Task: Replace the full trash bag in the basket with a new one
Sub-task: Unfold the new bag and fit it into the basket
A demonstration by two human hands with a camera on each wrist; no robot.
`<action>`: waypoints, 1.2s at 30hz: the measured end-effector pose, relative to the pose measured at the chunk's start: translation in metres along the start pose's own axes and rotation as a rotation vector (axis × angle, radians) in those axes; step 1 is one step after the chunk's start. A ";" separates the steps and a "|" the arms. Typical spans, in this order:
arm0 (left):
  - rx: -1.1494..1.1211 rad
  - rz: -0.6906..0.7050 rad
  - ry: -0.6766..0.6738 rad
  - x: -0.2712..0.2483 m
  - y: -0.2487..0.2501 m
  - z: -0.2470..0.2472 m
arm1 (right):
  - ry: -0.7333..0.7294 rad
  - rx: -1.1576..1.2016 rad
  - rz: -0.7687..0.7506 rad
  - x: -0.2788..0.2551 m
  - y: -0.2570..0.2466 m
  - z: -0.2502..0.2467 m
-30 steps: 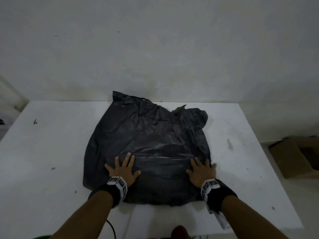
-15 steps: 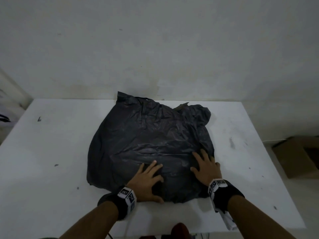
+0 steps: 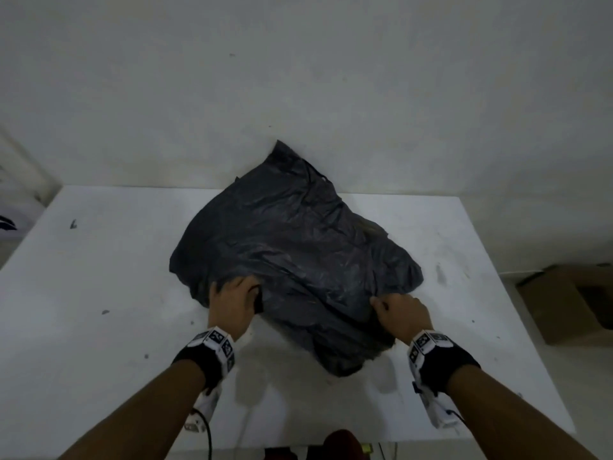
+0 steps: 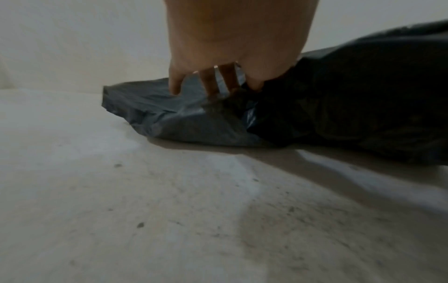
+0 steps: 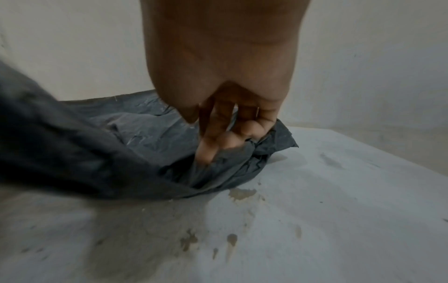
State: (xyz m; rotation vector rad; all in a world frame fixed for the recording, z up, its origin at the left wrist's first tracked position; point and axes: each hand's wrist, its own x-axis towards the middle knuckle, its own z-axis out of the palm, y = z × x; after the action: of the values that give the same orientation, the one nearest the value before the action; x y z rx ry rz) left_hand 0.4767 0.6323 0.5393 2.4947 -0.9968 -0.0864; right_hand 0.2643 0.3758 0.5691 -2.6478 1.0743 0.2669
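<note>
The black trash bag point(image 3: 295, 257) lies crumpled on the white table point(image 3: 99, 293), near the middle. Its far corner sticks up against the pale wall point(image 3: 298, 78) behind the table. The bag looks flat and wrinkled, with shiny folds.

The left hand point(image 3: 232, 302) is on the bag's near left edge. Its fingers point(image 4: 208, 82) curl down and bunch up the plastic, and the thumb tucks into a dark fold. From the left wrist view, the left hand point(image 4: 232, 42) grips the bag point(image 4: 339, 99) just above the table point(image 4: 145, 210).

The right hand point(image 3: 399, 315) is on the bag's near right side. Its fingers point(image 5: 218, 134) are bent and pressed close together, and they pinch a fold of the bag point(image 5: 135, 137). In this view the right hand point(image 5: 223, 63) lifts that fold a little off the table point(image 5: 315, 201). Small brown stains point(image 5: 240, 193) mark the table just beside the bag.

Both wrists wear black bands with white boxes. A brown cardboard box point(image 3: 570, 303) sits on the floor to the right of the table.
</note>
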 end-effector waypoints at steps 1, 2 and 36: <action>0.041 -0.002 0.002 0.001 -0.007 -0.003 | 0.107 0.066 -0.006 0.004 -0.002 -0.002; 0.094 -0.012 -0.021 0.001 -0.015 -0.006 | 0.201 0.133 -0.017 0.008 -0.003 -0.002; -1.093 -0.700 -0.369 -0.001 0.061 0.011 | -0.492 1.057 -0.082 -0.023 -0.095 -0.001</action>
State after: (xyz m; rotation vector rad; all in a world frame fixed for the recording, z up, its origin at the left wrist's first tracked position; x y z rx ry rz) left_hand 0.4345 0.5901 0.5552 1.6592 -0.0277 -1.0236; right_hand 0.3149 0.4557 0.5929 -1.5572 0.6530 0.2239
